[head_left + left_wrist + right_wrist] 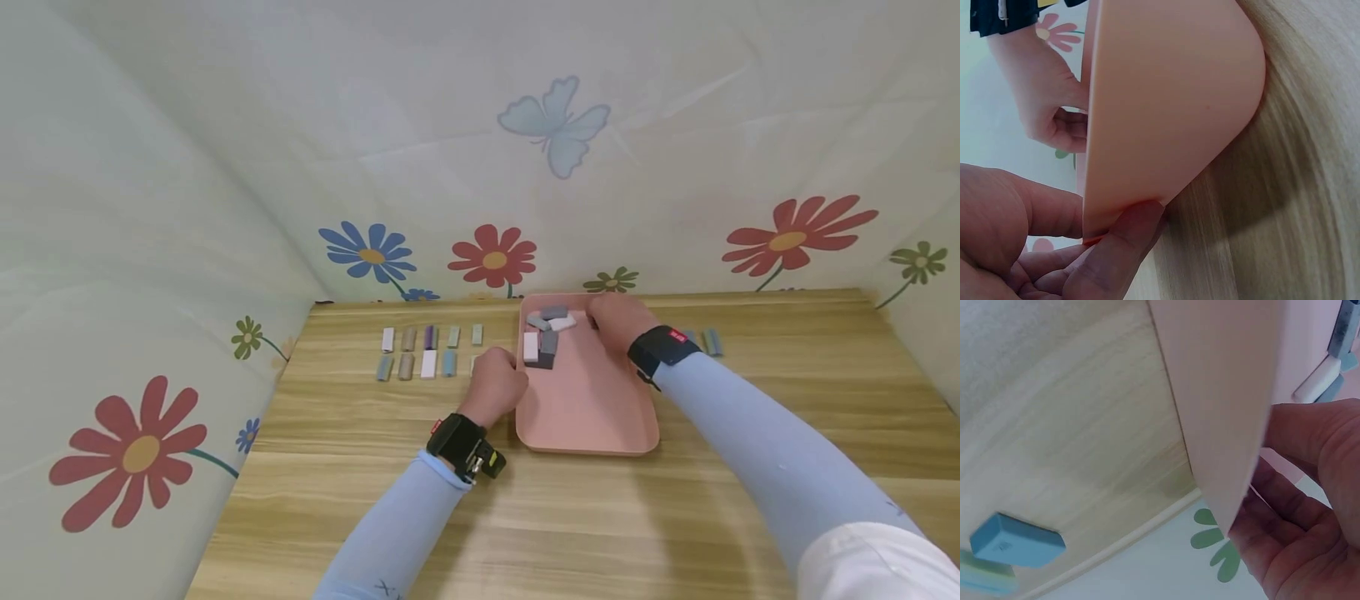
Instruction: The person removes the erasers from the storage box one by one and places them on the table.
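A pink tray (585,417) lies on the wooden table, its left part bearing several small blocks, among them a white block (531,347) and a grey block (549,342). My left hand (497,385) is at the tray's left side; in the left wrist view its thumb and fingers pinch the tray wall (1172,112). Reaching over the right rim, my right hand (621,323) is at the far right corner with its fingers bent. In the right wrist view the tray wall hides the fingertips of that hand (1310,500), so I cannot tell what they hold.
Left of the tray stand two rows of small blocks, with a white block (428,364) and a blue block (449,363) in the nearer row. More blocks, such as a blue-grey block (712,342), lie right of the tray. A flowered cloth (420,167) hangs behind the table.
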`<state>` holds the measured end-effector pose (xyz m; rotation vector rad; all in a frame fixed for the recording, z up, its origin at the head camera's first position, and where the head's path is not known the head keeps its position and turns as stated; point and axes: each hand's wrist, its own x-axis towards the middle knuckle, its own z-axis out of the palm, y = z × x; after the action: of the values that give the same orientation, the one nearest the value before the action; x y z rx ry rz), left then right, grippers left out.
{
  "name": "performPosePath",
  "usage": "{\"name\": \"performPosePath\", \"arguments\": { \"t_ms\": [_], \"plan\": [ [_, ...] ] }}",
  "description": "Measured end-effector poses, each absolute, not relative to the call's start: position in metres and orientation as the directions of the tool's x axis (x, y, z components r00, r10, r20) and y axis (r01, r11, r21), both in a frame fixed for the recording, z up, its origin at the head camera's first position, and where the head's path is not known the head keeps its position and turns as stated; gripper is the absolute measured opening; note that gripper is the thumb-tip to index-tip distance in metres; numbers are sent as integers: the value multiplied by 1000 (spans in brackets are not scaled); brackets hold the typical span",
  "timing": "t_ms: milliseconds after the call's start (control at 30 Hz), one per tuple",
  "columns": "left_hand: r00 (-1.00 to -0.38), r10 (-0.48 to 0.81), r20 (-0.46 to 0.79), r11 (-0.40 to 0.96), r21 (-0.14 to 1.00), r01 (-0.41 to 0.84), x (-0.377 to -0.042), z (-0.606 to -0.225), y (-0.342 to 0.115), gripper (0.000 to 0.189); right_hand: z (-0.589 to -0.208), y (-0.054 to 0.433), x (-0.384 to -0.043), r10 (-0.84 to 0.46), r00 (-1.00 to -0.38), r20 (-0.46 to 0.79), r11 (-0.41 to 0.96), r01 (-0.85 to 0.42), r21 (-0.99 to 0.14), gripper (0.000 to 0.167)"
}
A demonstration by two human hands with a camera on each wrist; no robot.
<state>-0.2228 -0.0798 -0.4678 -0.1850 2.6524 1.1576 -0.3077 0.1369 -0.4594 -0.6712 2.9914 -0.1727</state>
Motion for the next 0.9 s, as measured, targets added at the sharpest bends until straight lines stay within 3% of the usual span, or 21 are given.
{"name": "performPosePath", "arguments": {
  "t_ms": [267,633,767,900],
  "plan": [
    [-964,-18,-264,686,699,-204,-223,-462,-77,30,-459,140,-306,-392,-914,-102,894,-353,-276,8],
    [-965,-22,-262,687,697,-205,-224,-459,-76,34,-460,131,-293,-355,-902,-245,906,-267,-329,11],
    [-959,-33,-283,689,689,-227,-224,-462,-76,33,-461,130,-286,-410,-887,-210,890,-340,-304,10],
    [-956,-40,-291,696,678,-236,-223,-466,-77,32,-460,135,-281,-453,-867,-208,856,-356,-376,12]
  ]
}}
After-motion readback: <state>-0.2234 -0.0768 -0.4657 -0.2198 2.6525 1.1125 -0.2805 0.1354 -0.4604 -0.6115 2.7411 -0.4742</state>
